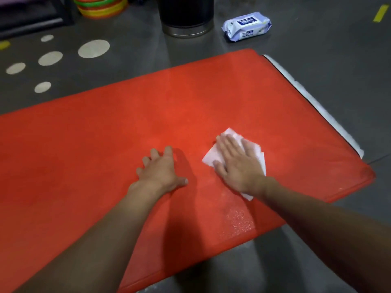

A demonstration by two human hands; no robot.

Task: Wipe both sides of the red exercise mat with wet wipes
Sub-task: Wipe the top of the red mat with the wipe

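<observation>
**Fig.** Head view: wiping stroke on the upper face of the red exercise mat, which lies flat on the floor.

- **R. hand**: fingers straight and spread wide, palm down on a white wet wipe. Nothing is gripped. The wipe is pinned betw. palm & mat, prob. so the whole sheet drags w/ the hand. Wipe corners show past the fingertips, on the thumb side & behind the wrist.
- **L. hand**: near the R. hand on its thumb side, apart from the wipe, fingers splayed flat on the mat. Prob. a brace for body weight, & it may stop the mat sliding.
- **Glistening patch**: close behind the R. wrist, beside the forearm. Likely damp, i.e. already wiped.
- **Pack of wet wipes**: on the floor, off the mat, well beyond the R. fingertips.
- **Dark bin**: well beyond the L. fingertips.

Stage (judged): this face in progress; cannot tell whether the underside is done.
</observation>
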